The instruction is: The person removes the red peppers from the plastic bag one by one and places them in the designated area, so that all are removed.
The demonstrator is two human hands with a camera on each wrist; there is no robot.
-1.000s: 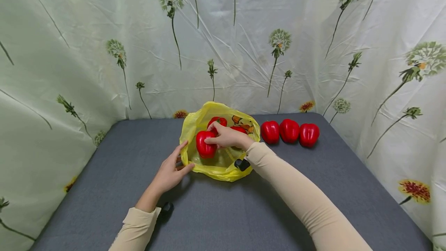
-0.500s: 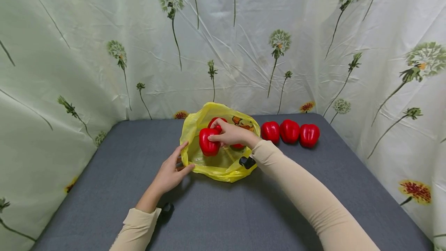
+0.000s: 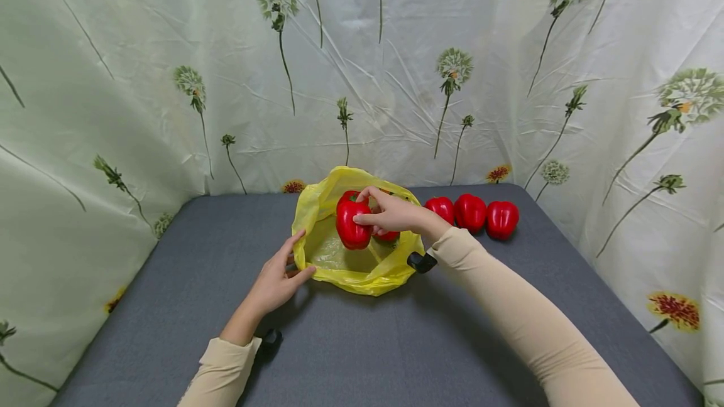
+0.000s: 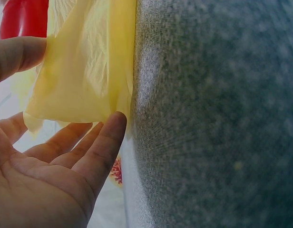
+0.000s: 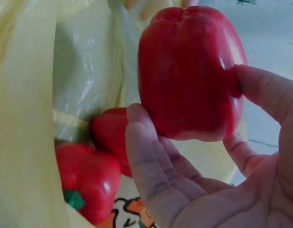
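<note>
Right hand (image 3: 393, 215) grips a red pepper (image 3: 352, 225), thumb and fingers on opposite sides of it. Pepper is at the mouth of a yellow bag (image 3: 362, 281), roughly mid-opening in the head view; right wrist view shows it well apart from the peppers lying deeper in the bag. Left hand (image 3: 275, 278) at the bag's left rim, fingers extended and relaxed, thumb touching the near left edge, fingertips against the left side.

Two more in the bag: a stemmed pepper (image 5: 92, 180), green stem showing, and a second pepper (image 5: 111, 130) right beside it, partly hidden by fingers. Orange-and-black print (image 5: 132, 213) on the bag wall.

Right of the bag, a row of three peppers (image 3: 470, 212) on the grey desk (image 3: 339, 344), close together; leftmost partly covered by the right arm. Beige sleeves (image 3: 526, 319) on both arms, black device (image 3: 421, 262) at each wrist. Pale curtain (image 3: 226, 49) with dandelion print behind, far side.
</note>
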